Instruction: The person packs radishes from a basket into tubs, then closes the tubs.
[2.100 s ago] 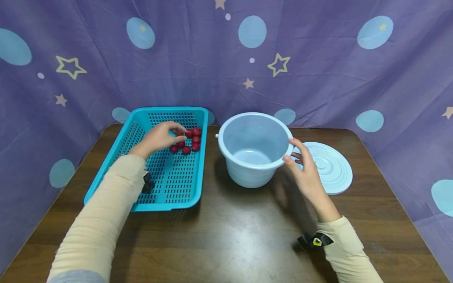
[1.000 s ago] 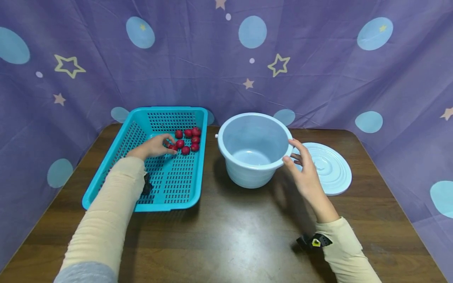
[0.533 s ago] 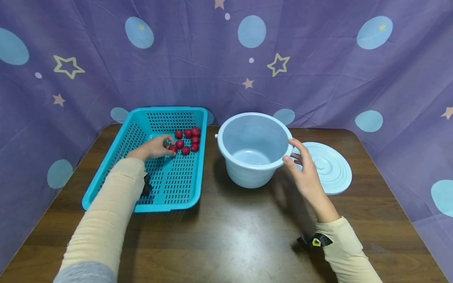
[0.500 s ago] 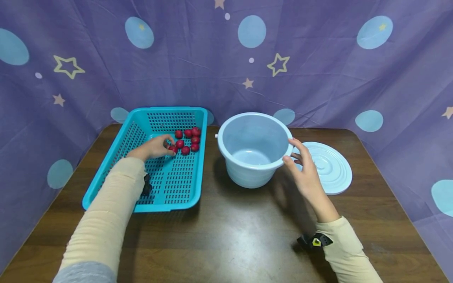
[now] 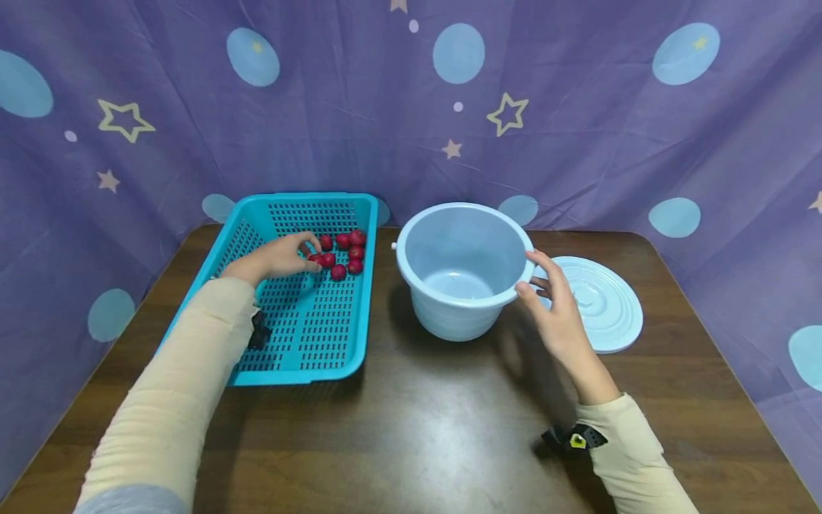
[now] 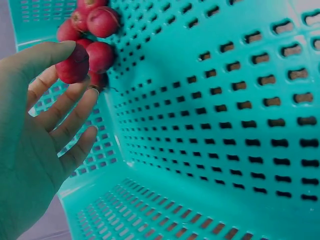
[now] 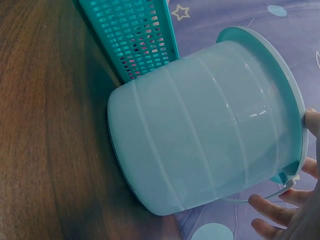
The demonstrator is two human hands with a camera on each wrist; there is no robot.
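In the left wrist view, my left hand point(image 6: 47, 117) pinches a small red radish point(image 6: 73, 65) between thumb and index finger, the other fingers spread loosely. It is inside the turquoise plastic basket point(image 5: 369, 307), just above several more radishes point(image 5: 338, 272) gathered near the basket's far right corner. My right hand point(image 5: 560, 321) holds the rim of the pale blue bucket point(image 5: 452, 314) at its right side, thumb and index finger on the edge. The bucket stands upright, with no radish visible inside. Its thin handle point(image 7: 272, 194) hangs by my fingers in the right wrist view.
A round pale blue lid point(image 5: 606, 307) lies flat behind my right hand. Basket, bucket and lid are on a brown wooden table point(image 5: 411, 435). A purple curtain point(image 5: 359, 107) with stars and dots hangs behind its far edge.
My left hand first came down to a radish at the near left of the group. It now pinches that radish slightly higher. My right hand has stayed at the bucket's rim.
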